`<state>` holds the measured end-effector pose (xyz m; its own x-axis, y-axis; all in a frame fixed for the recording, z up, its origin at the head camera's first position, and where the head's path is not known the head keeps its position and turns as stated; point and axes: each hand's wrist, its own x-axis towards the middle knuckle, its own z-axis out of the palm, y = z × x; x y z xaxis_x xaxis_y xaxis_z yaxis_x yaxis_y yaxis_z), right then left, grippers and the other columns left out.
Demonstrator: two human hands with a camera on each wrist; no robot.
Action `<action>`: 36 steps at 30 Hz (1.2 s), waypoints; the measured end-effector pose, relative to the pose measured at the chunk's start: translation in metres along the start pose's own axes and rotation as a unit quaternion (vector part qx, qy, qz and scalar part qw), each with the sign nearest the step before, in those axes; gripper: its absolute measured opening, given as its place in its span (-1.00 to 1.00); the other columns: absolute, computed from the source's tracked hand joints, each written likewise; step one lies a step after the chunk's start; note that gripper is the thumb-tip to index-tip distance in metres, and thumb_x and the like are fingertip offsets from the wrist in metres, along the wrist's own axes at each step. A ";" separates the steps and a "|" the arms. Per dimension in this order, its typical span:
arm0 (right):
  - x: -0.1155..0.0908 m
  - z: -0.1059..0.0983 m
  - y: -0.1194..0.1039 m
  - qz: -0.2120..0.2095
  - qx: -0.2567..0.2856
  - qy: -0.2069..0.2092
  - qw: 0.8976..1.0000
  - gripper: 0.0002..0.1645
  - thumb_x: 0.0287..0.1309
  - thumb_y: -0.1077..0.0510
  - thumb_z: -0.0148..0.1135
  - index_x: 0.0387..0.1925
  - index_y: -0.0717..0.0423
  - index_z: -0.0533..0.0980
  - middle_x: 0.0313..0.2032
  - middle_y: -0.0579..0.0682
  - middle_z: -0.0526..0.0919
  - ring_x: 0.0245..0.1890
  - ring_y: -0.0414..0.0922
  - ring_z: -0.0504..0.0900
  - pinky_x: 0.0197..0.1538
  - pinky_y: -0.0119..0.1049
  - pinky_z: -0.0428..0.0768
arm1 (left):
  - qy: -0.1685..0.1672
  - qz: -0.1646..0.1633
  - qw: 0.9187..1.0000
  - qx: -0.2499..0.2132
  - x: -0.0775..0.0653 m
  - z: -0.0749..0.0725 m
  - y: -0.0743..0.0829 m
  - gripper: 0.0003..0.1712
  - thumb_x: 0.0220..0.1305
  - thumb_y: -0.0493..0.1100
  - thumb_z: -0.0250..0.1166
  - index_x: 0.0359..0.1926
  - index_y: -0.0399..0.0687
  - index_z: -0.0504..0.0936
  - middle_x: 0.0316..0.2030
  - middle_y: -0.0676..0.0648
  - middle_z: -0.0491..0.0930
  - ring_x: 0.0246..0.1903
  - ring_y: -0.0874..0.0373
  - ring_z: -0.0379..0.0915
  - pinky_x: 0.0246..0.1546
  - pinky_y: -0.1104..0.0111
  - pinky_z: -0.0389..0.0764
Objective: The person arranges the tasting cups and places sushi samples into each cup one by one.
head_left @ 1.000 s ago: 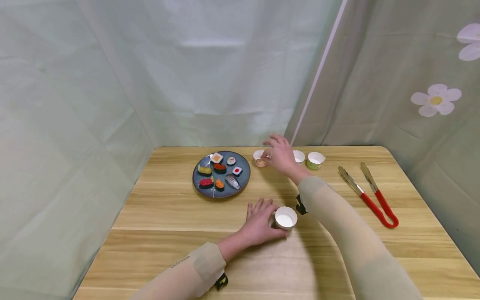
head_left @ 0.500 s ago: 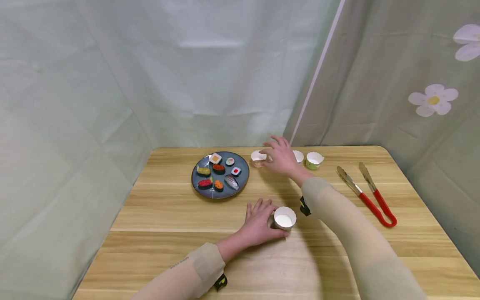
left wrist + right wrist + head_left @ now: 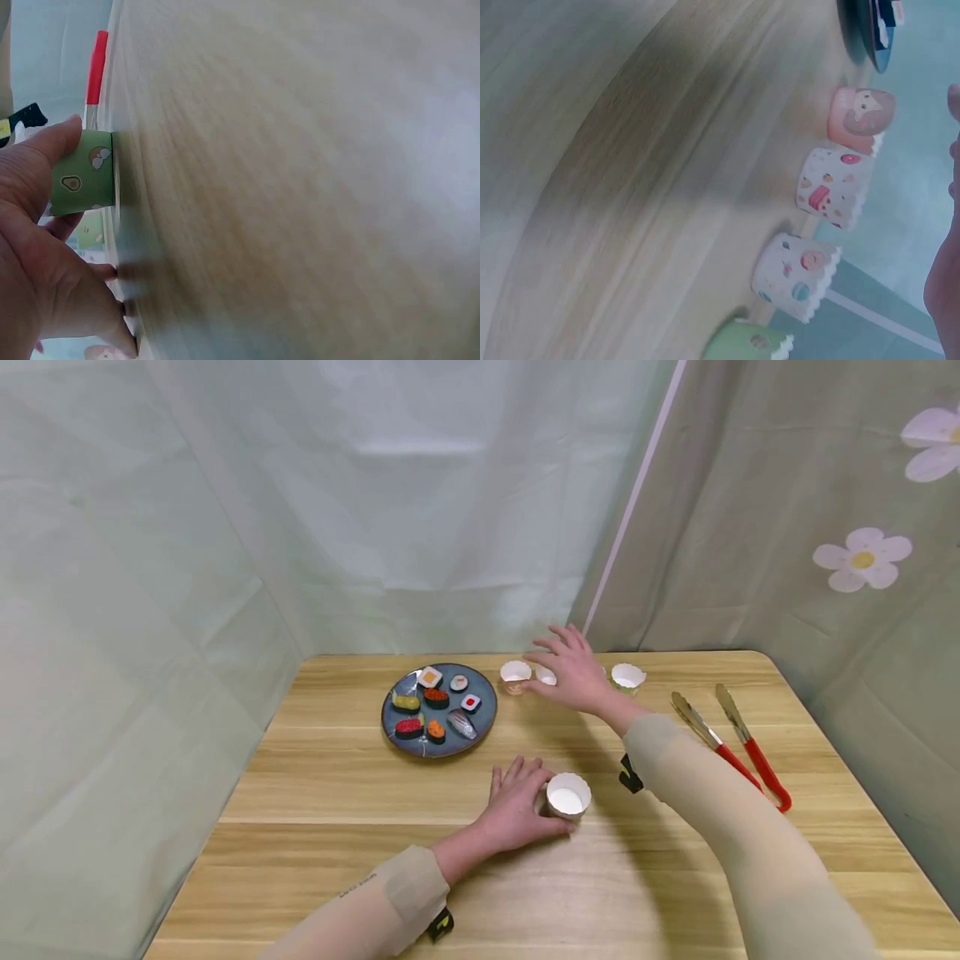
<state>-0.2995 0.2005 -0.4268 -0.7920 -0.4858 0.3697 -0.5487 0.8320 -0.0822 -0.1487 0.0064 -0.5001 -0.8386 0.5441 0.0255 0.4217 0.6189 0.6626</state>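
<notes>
In the head view my left hand (image 3: pixel 517 810) holds a paper baking cup (image 3: pixel 568 797) between thumb and fingers near the middle of the table. The left wrist view shows its green side with an avocado print (image 3: pixel 71 182). My right hand (image 3: pixel 573 677) hovers with spread fingers over a row of paper cups at the far edge, partly covering them. That row has a pink cup (image 3: pixel 861 118), a white cake-print cup (image 3: pixel 832 186), another white patterned cup (image 3: pixel 796 276) and a green cup (image 3: pixel 748 341). Nothing is in the right hand.
A dark blue plate (image 3: pixel 486 714) with several sushi pieces (image 3: pixel 436 697) stands left of the cups. Red-handled tongs (image 3: pixel 765 760) lie at the right, partly behind the right sleeve. Pale curtains (image 3: pixel 450 527) surround the wooden table (image 3: pixel 337 793).
My right hand has moved slightly right from the pink cup, its fingers spreading; a white cup beside the pink one now shows. The left hand stays on its cup.
</notes>
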 end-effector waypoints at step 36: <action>-0.085 -0.052 -0.011 -0.133 0.045 -0.009 0.990 -0.20 0.19 -0.38 0.34 0.35 -0.10 0.52 0.38 0.03 0.45 0.55 0.16 0.03 0.53 0.22 -0.04 | 0.000 -0.003 1.000 -0.001 0.002 -0.003 -0.003 -0.13 -0.02 0.23 0.62 0.29 0.13 0.52 0.47 -0.26 0.26 0.53 -0.30 -0.10 0.43 -0.35 -0.30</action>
<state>-0.2119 0.2464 -0.4092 -0.6208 -0.6895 0.3729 -0.7594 0.6472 -0.0676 -0.1525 0.0043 -0.4997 -0.8409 0.5408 0.0217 0.4161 0.6203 0.6648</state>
